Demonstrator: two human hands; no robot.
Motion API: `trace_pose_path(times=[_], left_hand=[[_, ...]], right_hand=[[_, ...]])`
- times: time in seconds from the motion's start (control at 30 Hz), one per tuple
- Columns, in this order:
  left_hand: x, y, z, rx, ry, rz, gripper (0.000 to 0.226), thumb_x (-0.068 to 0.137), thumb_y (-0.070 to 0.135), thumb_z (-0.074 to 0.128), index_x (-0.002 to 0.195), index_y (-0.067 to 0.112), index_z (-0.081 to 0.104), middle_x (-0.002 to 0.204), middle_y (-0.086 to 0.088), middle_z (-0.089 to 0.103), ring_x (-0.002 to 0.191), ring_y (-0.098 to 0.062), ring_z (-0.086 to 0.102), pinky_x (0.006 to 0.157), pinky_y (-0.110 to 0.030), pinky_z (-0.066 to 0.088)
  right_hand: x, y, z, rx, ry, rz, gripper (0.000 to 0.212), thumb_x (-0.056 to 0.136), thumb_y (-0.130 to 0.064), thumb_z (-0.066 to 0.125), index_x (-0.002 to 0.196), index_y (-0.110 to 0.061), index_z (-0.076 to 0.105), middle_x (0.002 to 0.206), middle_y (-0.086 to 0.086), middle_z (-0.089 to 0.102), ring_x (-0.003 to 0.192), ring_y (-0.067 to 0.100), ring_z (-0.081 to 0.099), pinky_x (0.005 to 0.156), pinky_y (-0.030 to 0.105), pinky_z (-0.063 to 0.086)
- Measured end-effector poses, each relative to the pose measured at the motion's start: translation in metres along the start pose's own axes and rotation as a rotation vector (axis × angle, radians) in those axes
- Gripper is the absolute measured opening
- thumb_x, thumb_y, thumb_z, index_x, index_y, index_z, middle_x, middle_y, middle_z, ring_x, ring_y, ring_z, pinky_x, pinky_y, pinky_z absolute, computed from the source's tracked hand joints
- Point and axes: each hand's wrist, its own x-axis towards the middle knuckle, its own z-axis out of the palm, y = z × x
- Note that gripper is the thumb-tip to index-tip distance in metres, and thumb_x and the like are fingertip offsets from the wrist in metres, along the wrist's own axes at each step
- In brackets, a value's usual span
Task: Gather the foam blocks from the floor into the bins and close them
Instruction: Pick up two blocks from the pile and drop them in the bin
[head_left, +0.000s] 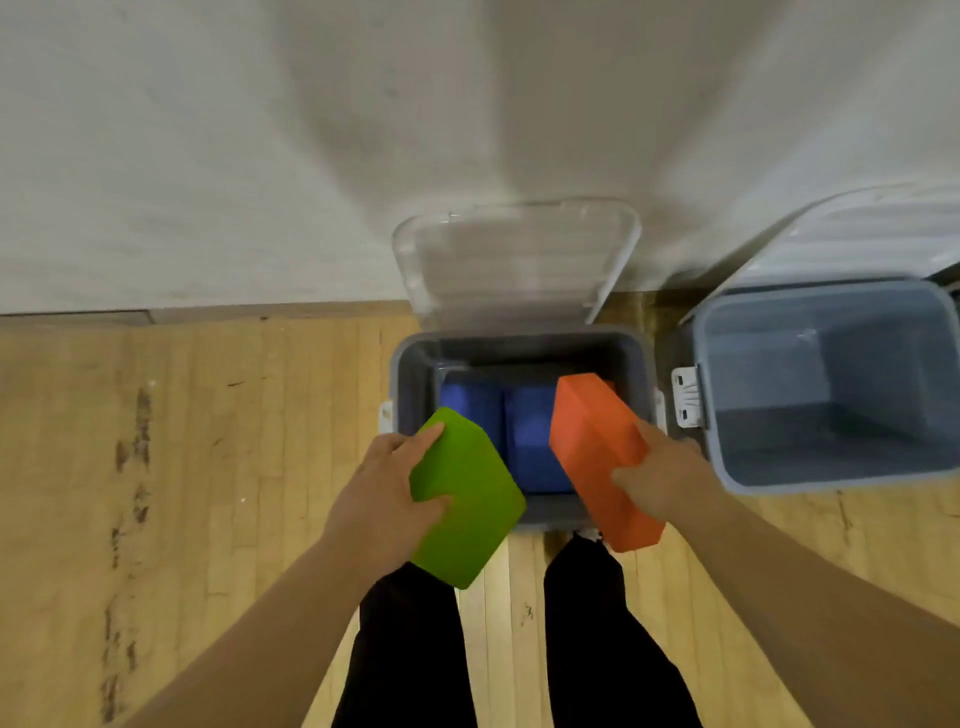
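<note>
Down at our feet, black trouser legs (410, 649) stand on the wooden floor (182, 467). Our left hand (384, 499) grips a green foam block (467, 499), thumb (436, 503) pressed on its broad face, one finger along its far left edge. The block lies with that face up to us, its far end reaching over the near left corner of the grey bin (410, 374).

Our right hand (665, 478) clutches an orange foam block (592, 441), thumb on the near face, the other fingers curled round the right side. Its long axis runs away from us, leaning left, far end over the bin's opening.

Inside the bin, blue foam blocks (524, 436) lie side by side. Its clear lid (514, 260) stands open against the white wall (208, 156). Just to the right sits a second grey bin (701, 338), its lid (857, 228) also up.
</note>
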Motion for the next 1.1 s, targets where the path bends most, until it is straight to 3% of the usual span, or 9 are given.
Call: trace_pose_path(times=[0.13, 0.27, 0.4, 0.53, 0.67, 0.83, 0.93, 1.0, 1.1], left_hand=[[0.095, -0.006, 0.028, 0.053, -0.083, 0.078, 0.081, 0.087, 0.041, 0.076, 0.154, 0.051, 0.032, 0.135, 0.018, 0.038, 0.115, -0.010, 0.049, 0.099, -0.035, 0.047], [0.173, -0.007, 0.061, 0.030, -0.130, 0.108, 0.077, 0.089, 0.040, 0.077, 0.152, 0.055, 0.035, 0.138, 0.020, 0.041, 0.117, -0.010, 0.051, 0.097, -0.032, 0.045], [0.228, -0.008, 0.096, 0.021, -0.195, 0.125, 0.076, 0.090, 0.039, 0.077, 0.150, 0.057, 0.035, 0.138, 0.015, 0.048, 0.110, -0.013, 0.059, 0.087, -0.028, 0.048], [0.254, -0.007, 0.124, 0.036, -0.238, 0.122, 0.076, 0.089, 0.038, 0.078, 0.151, 0.054, 0.037, 0.143, 0.009, 0.053, 0.116, -0.016, 0.060, 0.103, -0.038, 0.051], [0.265, 0.005, 0.140, 0.030, -0.298, 0.101, 0.073, 0.092, 0.031, 0.076, 0.152, 0.049, 0.039, 0.138, 0.006, 0.056, 0.112, -0.017, 0.062, 0.103, -0.040, 0.052], [0.278, 0.022, 0.155, 0.011, -0.407, 0.117, 0.070, 0.094, 0.024, 0.075, 0.148, 0.051, 0.041, 0.139, 0.003, 0.057, 0.113, -0.017, 0.063, 0.101, -0.043, 0.055], [0.282, 0.033, 0.155, 0.003, -0.492, 0.130, 0.068, 0.095, 0.020, 0.073, 0.145, 0.053, 0.042, 0.136, 0.009, 0.057, 0.110, -0.011, 0.064, 0.094, -0.032, 0.057], [0.283, 0.037, 0.153, 0.002, -0.538, 0.134, 0.067, 0.096, 0.020, 0.072, 0.148, 0.050, 0.042, 0.130, 0.019, 0.055, 0.104, -0.003, 0.062, 0.081, -0.015, 0.054], [0.284, 0.033, 0.151, -0.077, -0.526, 0.100, 0.064, 0.094, 0.021, 0.074, 0.144, 0.050, 0.046, 0.124, 0.025, 0.055, 0.098, 0.002, 0.065, 0.070, -0.009, 0.052]], right_hand=[[0.065, 0.026, 0.031, 0.111, 0.115, 0.114, 0.087, 0.092, -0.040, 0.066, 0.161, -0.040, 0.012, 0.143, 0.024, 0.032, 0.115, 0.040, 0.054, 0.088, 0.039, 0.046], [0.120, 0.054, 0.076, 0.169, 0.195, 0.142, 0.099, 0.090, -0.049, 0.072, 0.159, -0.046, 0.001, 0.144, 0.018, 0.027, 0.098, 0.029, 0.053, 0.080, 0.039, 0.049], [0.145, 0.070, 0.127, 0.183, 0.231, 0.122, 0.102, 0.086, -0.044, 0.078, 0.157, -0.044, 0.004, 0.136, 0.014, 0.033, 0.109, 0.035, 0.055, 0.088, 0.046, 0.055], [0.141, 0.089, 0.152, 0.120, 0.228, 0.137, 0.107, 0.079, -0.051, 0.082, 0.154, -0.036, 0.006, 0.133, 0.016, 0.039, 0.116, 0.035, 0.051, 0.092, 0.050, 0.054], [0.129, 0.098, 0.142, 0.063, 0.218, 0.163, 0.110, 0.076, -0.064, 0.077, 0.155, -0.033, 0.008, 0.132, 0.015, 0.040, 0.117, 0.034, 0.048, 0.095, 0.046, 0.050], [0.112, 0.072, 0.113, 0.249, 0.311, -0.238, 0.077, 0.086, -0.049, 0.075, 0.147, -0.029, 0.034, 0.144, -0.001, 0.039, 0.133, 0.020, 0.042, 0.110, 0.042, 0.044], [0.119, 0.051, 0.113, 0.404, 0.077, -0.339, 0.093, 0.087, -0.047, 0.076, 0.157, -0.044, 0.014, 0.152, -0.010, 0.032, 0.138, 0.010, 0.036, 0.110, 0.029, 0.035], [0.132, 0.042, 0.116, 0.399, 0.029, -0.341, 0.106, 0.087, -0.049, 0.076, 0.157, -0.052, -0.003, 0.156, -0.007, 0.030, 0.139, 0.014, 0.038, 0.112, 0.035, 0.040], [0.145, 0.032, 0.119, 0.433, -0.017, -0.354, 0.114, 0.088, -0.048, 0.075, 0.153, -0.056, -0.018, 0.157, -0.008, 0.032, 0.138, 0.014, 0.042, 0.111, 0.034, 0.039]])
